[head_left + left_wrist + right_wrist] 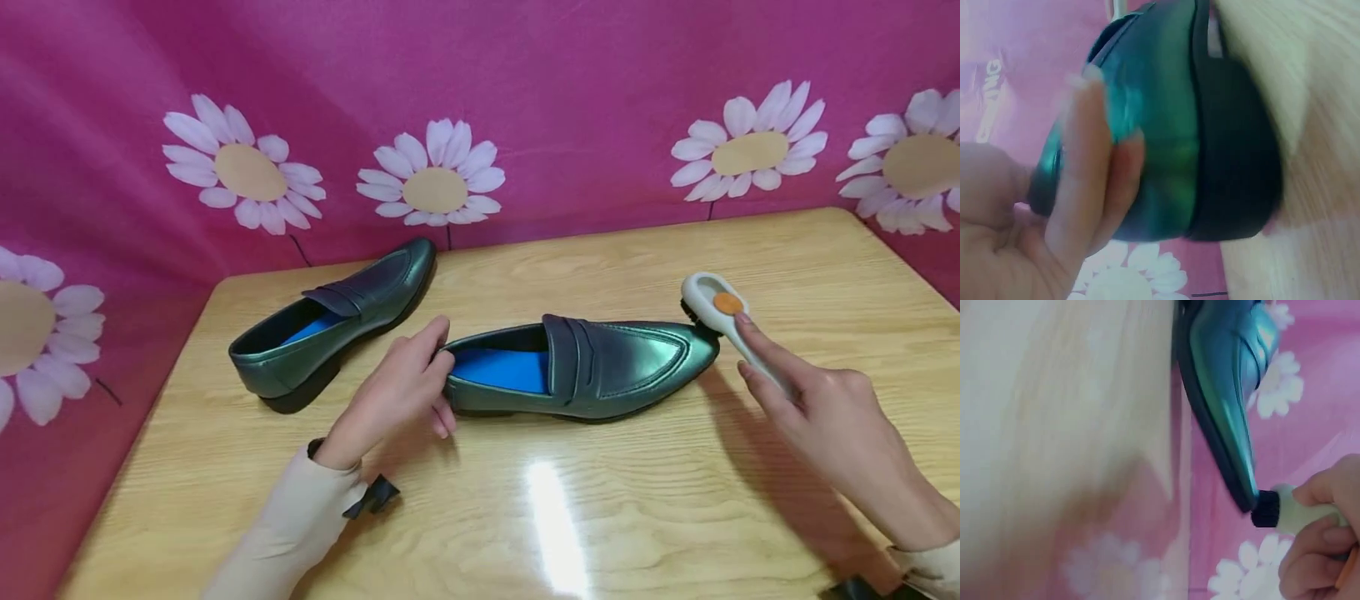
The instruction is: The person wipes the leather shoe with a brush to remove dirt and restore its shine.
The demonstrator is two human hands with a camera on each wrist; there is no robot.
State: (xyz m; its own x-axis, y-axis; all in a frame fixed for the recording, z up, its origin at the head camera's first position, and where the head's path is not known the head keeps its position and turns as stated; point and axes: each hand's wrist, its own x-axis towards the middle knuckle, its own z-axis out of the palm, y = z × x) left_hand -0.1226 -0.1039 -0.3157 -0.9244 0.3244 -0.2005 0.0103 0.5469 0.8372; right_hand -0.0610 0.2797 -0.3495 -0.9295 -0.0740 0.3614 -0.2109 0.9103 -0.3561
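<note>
A dark green loafer [637, 367] with a blue insole points its toe to the right in the head view. My left hand [397, 392] grips it by the heel rim. The left wrist view shows the fingers [1085, 169] against the back of the shoe, above its black heel [1235, 150]. In my right hand [843, 425] is a pale-handled shoe brush [705, 292] with an orange spot on its top. Its short black bristles [1266, 509] are right at the tip of the toe in the right wrist view.
The matching loafer [397, 279] stands behind and to the left on the wooden table [675, 517], its toe toward the back edge. A pink cloth [570, 108] with large white daisies hangs behind the table and along its sides.
</note>
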